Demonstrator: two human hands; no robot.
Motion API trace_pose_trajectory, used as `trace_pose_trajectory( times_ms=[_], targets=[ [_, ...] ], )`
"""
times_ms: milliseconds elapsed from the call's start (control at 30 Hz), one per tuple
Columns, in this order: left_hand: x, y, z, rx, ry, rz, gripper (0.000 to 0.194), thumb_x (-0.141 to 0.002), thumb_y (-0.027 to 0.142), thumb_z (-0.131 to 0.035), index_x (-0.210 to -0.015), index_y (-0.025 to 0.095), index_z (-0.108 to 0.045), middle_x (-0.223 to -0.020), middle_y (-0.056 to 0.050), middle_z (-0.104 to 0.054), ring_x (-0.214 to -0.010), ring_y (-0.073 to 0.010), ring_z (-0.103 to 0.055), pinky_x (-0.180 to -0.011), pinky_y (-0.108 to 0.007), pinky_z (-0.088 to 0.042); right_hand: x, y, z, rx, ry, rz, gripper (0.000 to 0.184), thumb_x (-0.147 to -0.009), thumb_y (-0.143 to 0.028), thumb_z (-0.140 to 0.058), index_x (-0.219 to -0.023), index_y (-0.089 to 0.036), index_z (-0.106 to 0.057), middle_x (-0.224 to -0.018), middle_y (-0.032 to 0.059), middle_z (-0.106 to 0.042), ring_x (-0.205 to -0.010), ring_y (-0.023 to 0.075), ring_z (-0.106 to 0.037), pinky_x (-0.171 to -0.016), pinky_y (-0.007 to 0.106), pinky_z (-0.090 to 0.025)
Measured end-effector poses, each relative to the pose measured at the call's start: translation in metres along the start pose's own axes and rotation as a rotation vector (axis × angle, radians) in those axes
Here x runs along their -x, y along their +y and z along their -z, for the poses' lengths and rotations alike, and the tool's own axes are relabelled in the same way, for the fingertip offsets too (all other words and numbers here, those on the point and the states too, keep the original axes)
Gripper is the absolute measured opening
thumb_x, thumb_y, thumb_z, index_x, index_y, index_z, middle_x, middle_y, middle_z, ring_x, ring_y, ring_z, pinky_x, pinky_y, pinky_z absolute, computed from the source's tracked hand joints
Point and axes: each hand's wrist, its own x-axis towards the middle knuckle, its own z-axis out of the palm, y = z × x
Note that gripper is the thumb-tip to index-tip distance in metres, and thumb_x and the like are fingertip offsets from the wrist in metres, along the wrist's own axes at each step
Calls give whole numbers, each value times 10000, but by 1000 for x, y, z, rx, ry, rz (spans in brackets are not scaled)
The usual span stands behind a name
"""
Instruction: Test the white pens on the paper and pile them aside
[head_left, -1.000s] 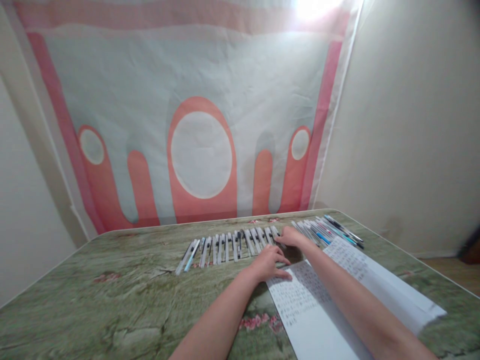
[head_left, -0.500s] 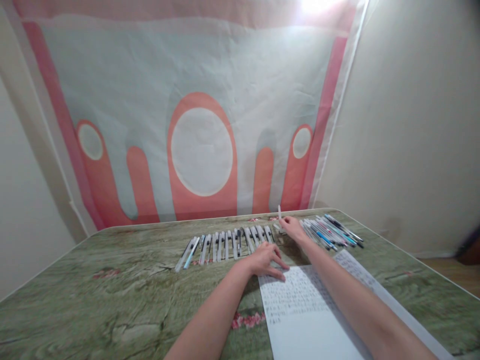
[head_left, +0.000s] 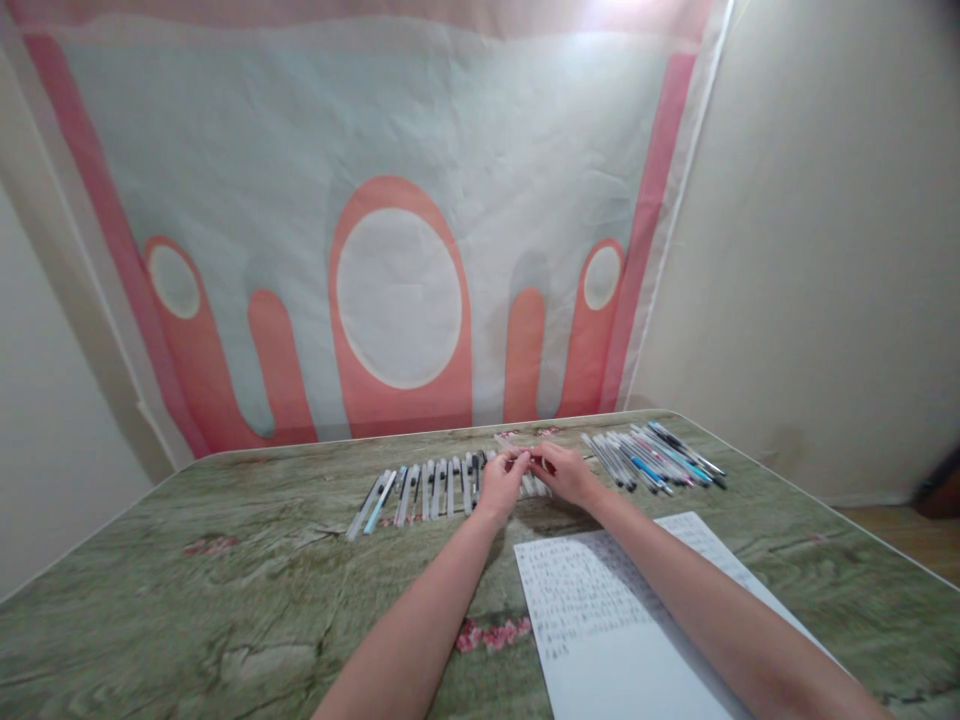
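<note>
My left hand (head_left: 501, 484) and my right hand (head_left: 566, 474) meet above the right part of a row of pens (head_left: 427, 490). Their fingertips are pinched together at one spot. A slim pale pen (head_left: 504, 441) slants out beyond the left fingers, and most of it is hidden by the hands. The row holds several clear-barrelled pens with dark parts, plus a light blue one near its left end. Its right part lies partly behind my hands.
Right of my hands lies a loose spread of pens (head_left: 652, 458), some blue or black. Handwritten paper sheets (head_left: 600, 640) lie under my right forearm. The wood-patterned table (head_left: 187, 600) ends at a patterned cloth backdrop (head_left: 487, 150); a wall (head_left: 810, 250) stands at right.
My right hand has moved left with the pale pen. My left hand has lifted off the paper's top edge and moved forward to meet it, its fingers closing.
</note>
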Motion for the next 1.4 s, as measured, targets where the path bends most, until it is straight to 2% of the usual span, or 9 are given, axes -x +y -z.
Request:
trace_pose_trajectory(
  times_ms=[67, 133, 233, 300, 633, 967, 1067, 1200, 1400],
  targets=[
    [-3, -4, 3, 46, 79, 18, 332, -739, 442, -517, -829, 131, -592, -696, -37, -582, -569, -99, -501, -507, -196, -375, -1, 2, 0, 15, 7, -56, 252, -845, -351, -409, -861, -171, -585, -718, 31, -586, -608, 118, -501, -588, 216, -373],
    [-6, -7, 8, 99, 208, 29, 318, -744, 450, -506, -783, 141, -568, -666, -22, -569, -552, -97, -493, -511, -199, -376, -1, 11, 1, 63, 0, -228, 266, -847, -331, -387, -831, -160, -590, -721, 36, -599, -638, 127, -516, -601, 219, -376],
    [-9, -11, 15, 119, 283, 45, 292, -744, 447, -510, -741, 157, -542, -608, -7, -547, -522, -102, -482, -515, -211, -378, 1, 29, 1, 148, -173, -520, 241, -796, -316, -444, -733, -148, -605, -677, 35, -615, -638, 138, -538, -575, 216, -368],
    [-9, -13, 17, 105, 300, 50, 281, -750, 444, -504, -731, 164, -535, -588, -4, -538, -519, -110, -484, -523, -221, -384, 4, 38, 0, 170, -279, -613, 232, -756, -324, -494, -675, -142, -613, -625, 36, -617, -599, 140, -546, -538, 213, -356],
    [-5, -13, 14, 13, 273, 18, 315, -768, 460, -468, -771, 149, -520, -576, 4, -534, -524, -113, -498, -546, -233, -397, 4, 35, -12, 278, -401, -699, 190, -664, -309, -565, -636, -140, -648, -673, 84, -658, -676, 171, -595, -550, 218, -347],
    [-5, -11, 14, 97, 294, 43, 294, -798, 445, -425, -795, 158, -489, -706, -42, -588, -532, -110, -525, -514, -236, -433, 3, 31, -2, 380, -449, -741, 216, -639, -312, -560, -616, -120, -656, -699, 130, -661, -648, 185, -597, -512, 221, -334],
    [-6, -12, 15, 151, 308, 71, 287, -805, 447, -413, -817, 166, -470, -750, -56, -603, -540, -118, -543, -499, -244, -444, 1, 38, 9, 378, -402, -740, 241, -671, -307, -524, -572, -125, -647, -614, 86, -644, -576, 146, -570, -488, 207, -307],
    [-7, -13, 15, 141, 321, 77, 278, -809, 439, -411, -809, 167, -469, -730, -54, -605, -522, -118, -541, -495, -250, -450, -2, 60, 33, 339, -235, -723, 261, -697, -296, -493, -589, -120, -654, -536, 36, -609, -525, 121, -539, -474, 197, -290],
    [-7, -13, 15, 138, 337, 83, 273, -806, 434, -418, -791, 166, -471, -723, -54, -605, -527, -116, -545, -503, -252, -459, 4, 90, 55, 336, -161, -708, 249, -726, -232, -464, -814, -142, -679, -721, 54, -664, -656, 143, -584, -558, 199, -351]
  ],
)
